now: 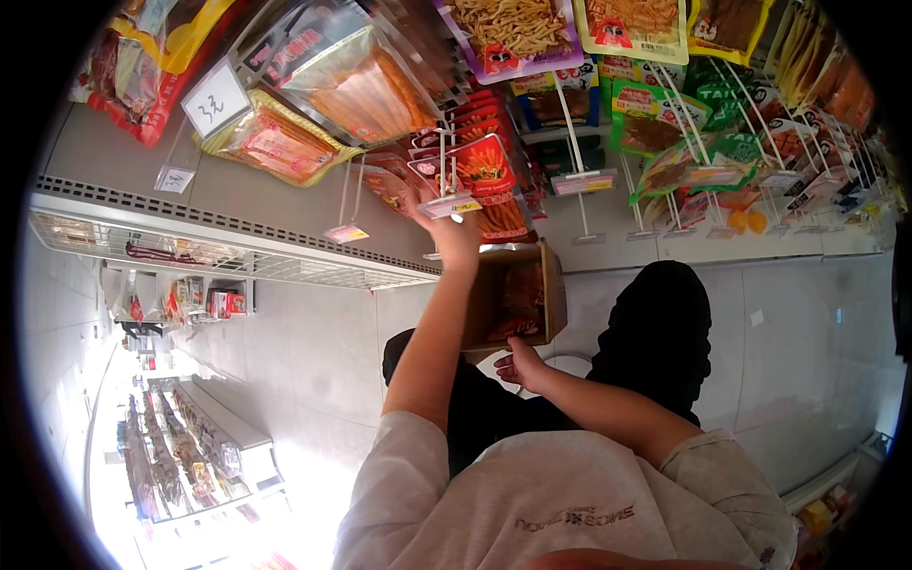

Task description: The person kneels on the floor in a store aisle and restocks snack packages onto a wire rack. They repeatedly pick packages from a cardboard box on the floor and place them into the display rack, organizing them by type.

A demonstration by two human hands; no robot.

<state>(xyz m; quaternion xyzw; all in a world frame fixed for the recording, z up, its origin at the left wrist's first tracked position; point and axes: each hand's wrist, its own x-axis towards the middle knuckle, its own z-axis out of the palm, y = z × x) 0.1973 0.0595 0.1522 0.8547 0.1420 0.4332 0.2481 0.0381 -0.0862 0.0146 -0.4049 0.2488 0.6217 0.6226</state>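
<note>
My left hand (452, 231) reaches up among red snack packets hanging on a display hook, just behind a price tag (450, 205). Its fingers are partly hidden by the tag and packets, so its grip does not show. A red snack packet (484, 171) hangs beside it. Below, an open cardboard box (554, 299) with red packets (524, 296) inside stands between my knees. My right hand (524, 365) is at the near edge of the box, palm partly up and fingers loosely apart, holding nothing that shows.
Bagged snacks (370, 92) hang at the upper left, and green packets (655, 117) at the upper right. Metal hooks with tags (584, 182) stick out towards me. A wire shelf (285, 263) runs along the left. A white round object (573, 367) lies beneath my right hand.
</note>
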